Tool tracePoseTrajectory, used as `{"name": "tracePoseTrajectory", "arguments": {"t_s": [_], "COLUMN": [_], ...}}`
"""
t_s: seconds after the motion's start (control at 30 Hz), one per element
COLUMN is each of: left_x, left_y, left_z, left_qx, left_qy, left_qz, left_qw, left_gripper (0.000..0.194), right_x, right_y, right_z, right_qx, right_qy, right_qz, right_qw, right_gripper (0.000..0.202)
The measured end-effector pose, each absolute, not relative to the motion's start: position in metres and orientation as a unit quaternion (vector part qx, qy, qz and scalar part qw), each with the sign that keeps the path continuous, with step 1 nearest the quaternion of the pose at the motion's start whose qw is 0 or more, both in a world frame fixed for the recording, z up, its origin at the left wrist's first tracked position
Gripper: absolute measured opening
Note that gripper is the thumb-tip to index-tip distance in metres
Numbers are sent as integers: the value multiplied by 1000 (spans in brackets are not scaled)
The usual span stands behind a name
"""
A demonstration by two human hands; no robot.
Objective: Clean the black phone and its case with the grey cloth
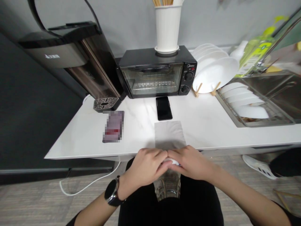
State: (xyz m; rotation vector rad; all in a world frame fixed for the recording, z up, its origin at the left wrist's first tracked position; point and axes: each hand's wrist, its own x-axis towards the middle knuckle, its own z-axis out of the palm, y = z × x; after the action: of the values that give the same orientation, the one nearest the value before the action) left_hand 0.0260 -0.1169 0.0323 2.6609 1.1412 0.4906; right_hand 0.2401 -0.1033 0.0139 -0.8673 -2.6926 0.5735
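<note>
My left hand [148, 165] and my right hand [191, 164] meet just in front of the counter's front edge. Fingers of both are closed around a small white object [173, 161], with a hint of blue at its right end. Most of it is hidden, so its kind does not show. Beyond the hands, a light grey cloth [169, 131] lies flat on the counter, its near end out of sight behind them. A black phone [164, 108] rests between the cloth and the toaster oven [152, 78].
A tall water dispenser [94, 72] stands at the left, a blurred-out purple item [114, 127] before it. On the oven is a white cup [168, 28] of sticks. Racked plates [215, 73] and a sink [282, 94] are at right. Another person's shoe [258, 166] shows below.
</note>
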Motion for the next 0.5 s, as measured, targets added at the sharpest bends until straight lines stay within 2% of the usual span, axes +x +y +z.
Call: {"name": "tracePoseTrajectory", "arguments": {"t_s": [0.1, 0.2, 0.27, 0.33, 0.37, 0.43, 0.5], "left_x": [32, 9, -20, -48, -57, -64, -56], "left_y": [-129, -138, -139, -136, -132, -119, -100], "left_z": [25, 28, 36, 44, 47, 48, 43], "left_qx": [909, 918, 906, 883, 875, 859, 849], "left_qy": [374, 348, 371, 412, 422, 435, 440], "left_qz": [147, 126, 139, 154, 159, 164, 171], "left_qw": [108, 142, 147, 160, 179, 216, 238], "left_gripper": [39, 42, 48, 48, 47, 43, 38], "right_x": [246, 291, 336, 375, 387, 389, 370], "right_y": [-114, -115, -109, -103, -102, -102, -107], "right_z": [8, 8, 11, 14, 14, 14, 12], "right_qx": [-294, -316, -418, -510, -519, -471, -394], "right_qy": [-935, -922, -866, -763, -700, -567, -461], "right_qz": [168, 193, 234, 338, 429, 605, 717], "right_qw": [106, 108, 146, 211, 236, 302, 343], "right_gripper": [31, 38, 36, 41, 43, 38, 35]}}
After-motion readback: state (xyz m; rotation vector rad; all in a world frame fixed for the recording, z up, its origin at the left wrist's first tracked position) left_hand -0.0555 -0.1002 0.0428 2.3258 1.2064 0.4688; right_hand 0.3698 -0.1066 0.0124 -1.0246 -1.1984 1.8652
